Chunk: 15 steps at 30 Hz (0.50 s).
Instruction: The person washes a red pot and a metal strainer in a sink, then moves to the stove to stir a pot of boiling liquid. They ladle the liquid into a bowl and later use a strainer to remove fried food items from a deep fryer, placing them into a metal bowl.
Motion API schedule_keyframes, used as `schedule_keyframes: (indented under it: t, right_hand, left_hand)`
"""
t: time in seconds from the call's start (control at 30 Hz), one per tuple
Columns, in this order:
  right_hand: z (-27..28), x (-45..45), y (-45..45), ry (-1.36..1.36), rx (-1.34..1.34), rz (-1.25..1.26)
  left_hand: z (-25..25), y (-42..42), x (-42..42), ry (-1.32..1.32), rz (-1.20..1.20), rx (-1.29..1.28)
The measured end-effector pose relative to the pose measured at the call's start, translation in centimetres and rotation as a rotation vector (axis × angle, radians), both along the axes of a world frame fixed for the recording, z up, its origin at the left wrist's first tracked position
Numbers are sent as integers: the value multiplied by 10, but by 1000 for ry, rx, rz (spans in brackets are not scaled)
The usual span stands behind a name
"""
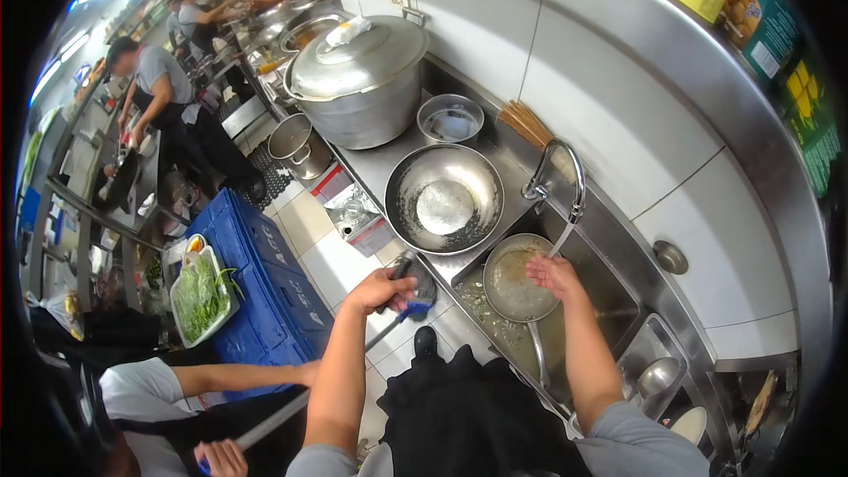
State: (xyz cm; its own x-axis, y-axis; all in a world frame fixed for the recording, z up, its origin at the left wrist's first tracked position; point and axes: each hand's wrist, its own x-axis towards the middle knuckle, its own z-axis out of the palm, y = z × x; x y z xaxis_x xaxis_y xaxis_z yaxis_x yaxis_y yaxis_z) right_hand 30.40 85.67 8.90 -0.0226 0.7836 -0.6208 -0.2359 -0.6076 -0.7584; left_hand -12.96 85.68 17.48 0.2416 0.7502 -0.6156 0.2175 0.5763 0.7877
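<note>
My left hand (383, 291) is closed around a black handle (401, 267), held out over the floor beside the sink. I cannot tell what tool the handle belongs to. My right hand (555, 277) reaches over a metal frying pan (520, 288), fingers spread, near the stream of water from the curved tap (575, 212). The pan sits over the sink basin (596, 245), its handle towards me. Cloudy water with food scraps lies in the basin. Behind the pan, a worn metal wok (445, 202) rests on the steel counter.
A large lidded pot (361, 86), a round metal pan (450, 118) and a bamboo brush (527, 122) stand farther back. At my left, a co-worker's hands hold a long pole (278, 417) crossing the floor near blue crates (265, 265). Other people work beyond.
</note>
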Motion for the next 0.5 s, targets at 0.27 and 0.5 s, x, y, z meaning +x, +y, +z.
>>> schedule_keyframes:
  t: [0.27,0.5]
  right_hand:
    - [95,-28,-27,-392,504,-125]
    - [66,-23,10,-961,880,144]
  left_hand:
    - [48,-78,68,82,-75,46]
    - [51,-115,112,333,-331,340]
